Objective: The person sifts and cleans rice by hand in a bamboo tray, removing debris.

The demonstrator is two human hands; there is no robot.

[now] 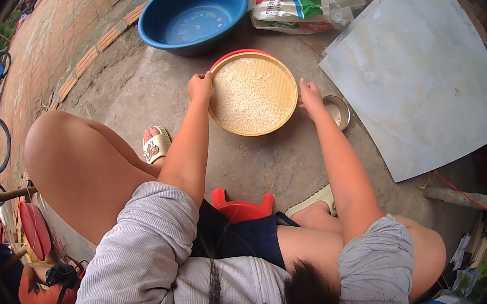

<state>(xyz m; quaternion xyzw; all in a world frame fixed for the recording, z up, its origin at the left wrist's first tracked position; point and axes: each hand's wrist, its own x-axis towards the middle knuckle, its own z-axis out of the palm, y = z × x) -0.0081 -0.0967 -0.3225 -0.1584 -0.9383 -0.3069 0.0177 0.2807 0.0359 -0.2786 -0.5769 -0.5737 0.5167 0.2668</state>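
Note:
A round woven bamboo winnowing tray (285, 95) is held out in front of me, above the ground. Pale grains (239, 95) cover mostly its left and lower parts, while bare weave shows at the right. My left hand (200, 86) is closed on the tray's left rim. On the opposite rim my right hand (310, 97) is closed too, its fingertips partly hidden at the edge. The rim of a red basin (247, 51) peeks out behind the tray's far edge. Beside my right wrist stands a metal bowl (346, 110) with some pale contents.
A large blue basin (163, 35) stands at the far left, next to a printed sack (306, 7). A broad whitish sheet (417, 81) lies to the right. Between my legs is a red stool (243, 210). A wooden pole (458, 197) lies at the right.

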